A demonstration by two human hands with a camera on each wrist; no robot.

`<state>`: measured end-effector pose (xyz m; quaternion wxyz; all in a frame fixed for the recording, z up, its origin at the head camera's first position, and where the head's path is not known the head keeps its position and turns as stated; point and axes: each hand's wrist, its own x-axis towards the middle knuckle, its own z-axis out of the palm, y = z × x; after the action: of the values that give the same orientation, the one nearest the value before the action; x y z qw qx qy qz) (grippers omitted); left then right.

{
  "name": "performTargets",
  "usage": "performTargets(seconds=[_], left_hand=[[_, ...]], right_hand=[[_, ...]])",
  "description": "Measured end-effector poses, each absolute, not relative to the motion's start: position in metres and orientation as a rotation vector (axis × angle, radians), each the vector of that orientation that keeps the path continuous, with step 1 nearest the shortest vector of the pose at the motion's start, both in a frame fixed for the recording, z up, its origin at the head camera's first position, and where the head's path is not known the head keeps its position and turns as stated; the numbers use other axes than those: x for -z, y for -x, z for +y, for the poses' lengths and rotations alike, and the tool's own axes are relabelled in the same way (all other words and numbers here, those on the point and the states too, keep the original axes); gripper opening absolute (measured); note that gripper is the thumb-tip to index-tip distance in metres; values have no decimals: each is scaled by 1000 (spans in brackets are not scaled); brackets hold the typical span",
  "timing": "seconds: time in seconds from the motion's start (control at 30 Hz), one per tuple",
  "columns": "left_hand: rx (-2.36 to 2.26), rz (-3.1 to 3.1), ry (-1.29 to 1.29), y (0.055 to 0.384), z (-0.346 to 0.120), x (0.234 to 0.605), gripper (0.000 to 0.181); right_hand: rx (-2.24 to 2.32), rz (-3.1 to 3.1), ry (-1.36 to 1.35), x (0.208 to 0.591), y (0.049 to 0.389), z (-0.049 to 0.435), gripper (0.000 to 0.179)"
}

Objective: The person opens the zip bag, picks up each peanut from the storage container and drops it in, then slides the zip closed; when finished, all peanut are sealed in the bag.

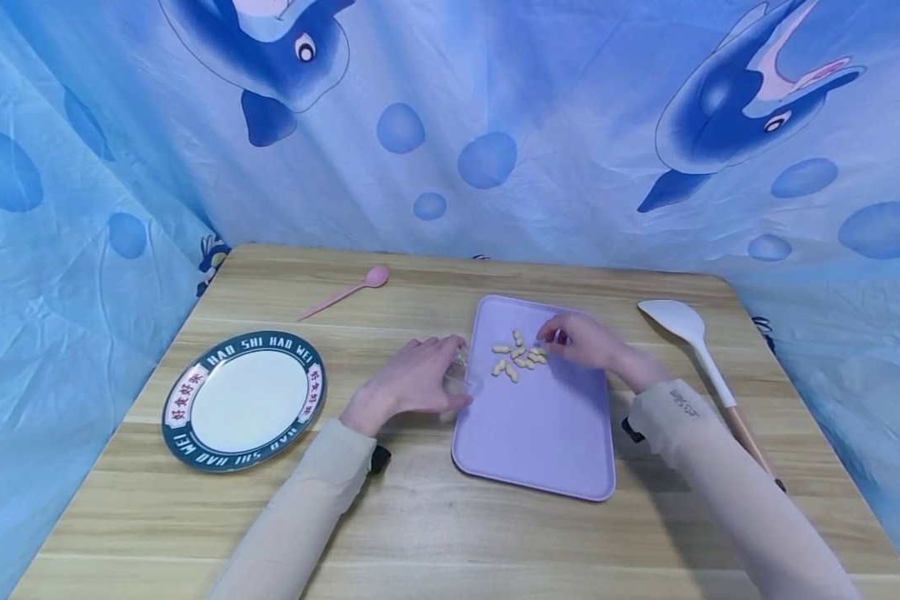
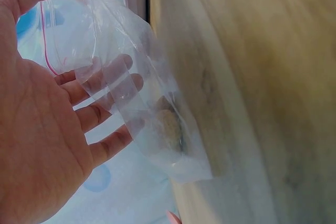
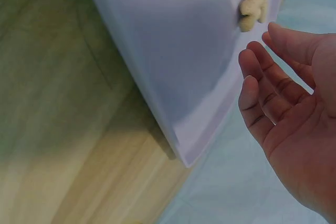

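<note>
My left hand [image 1: 414,379] holds a clear zip bag [image 2: 123,40] by the tray's left edge. The bag has a pink seal line near its mouth, and a tan lump [image 2: 169,127] shows in its lower part. Several peanuts [image 1: 519,353] in their shells lie in a loose cluster on the purple tray [image 1: 532,442]. Over the tray's right side, my right hand [image 1: 587,343] has its fingertips close to the rightmost peanuts. In the right wrist view its fingers [image 3: 251,100] are loosely bent, with nothing visible between them.
A white plate [image 1: 251,400] with a dark green rim lies on the left of the wooden table [image 1: 420,533]. Behind it is a pink spoon [image 1: 345,292]. A white ladle-like utensil [image 1: 693,333] with a wooden handle lies right of the tray, partly behind my right sleeve.
</note>
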<state>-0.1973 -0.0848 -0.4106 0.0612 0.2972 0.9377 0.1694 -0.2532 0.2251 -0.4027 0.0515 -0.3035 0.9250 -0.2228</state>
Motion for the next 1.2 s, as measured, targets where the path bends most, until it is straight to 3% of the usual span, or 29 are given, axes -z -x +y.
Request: performTargets(seconds=[1.2], left_hand=[[-490, 2833, -897, 198, -84, 414, 80]], right_hand=[[711, 2840, 851, 420, 255, 227, 10]])
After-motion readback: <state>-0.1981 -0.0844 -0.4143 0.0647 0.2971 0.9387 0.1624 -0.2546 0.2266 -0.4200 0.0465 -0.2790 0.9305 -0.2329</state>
